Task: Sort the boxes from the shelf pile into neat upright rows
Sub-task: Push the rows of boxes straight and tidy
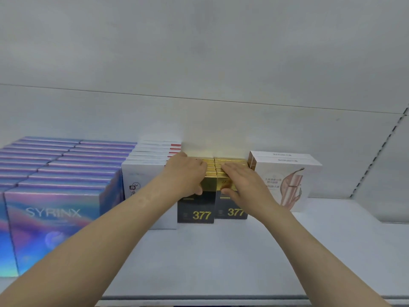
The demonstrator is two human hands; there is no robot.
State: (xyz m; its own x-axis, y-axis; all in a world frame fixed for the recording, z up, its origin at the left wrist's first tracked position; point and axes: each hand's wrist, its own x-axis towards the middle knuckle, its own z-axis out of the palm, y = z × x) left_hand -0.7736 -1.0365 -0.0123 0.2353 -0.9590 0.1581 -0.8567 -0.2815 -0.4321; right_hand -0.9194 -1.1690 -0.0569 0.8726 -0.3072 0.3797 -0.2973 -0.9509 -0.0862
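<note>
Two upright rows of gold-and-black "377" boxes mid-shelf, between white boxes and pale pink-printed boxes. Left hand curled over left row's top; right hand flat, fingers straight. Probably light, stiff, glossy: best squeezed by the sides.

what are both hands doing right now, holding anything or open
Left hand: fingers curled over the top of the left 377 box, thumb on its front; gripping it.
Right hand: fingers straight, lying flat on the right 377 box; open.
</note>
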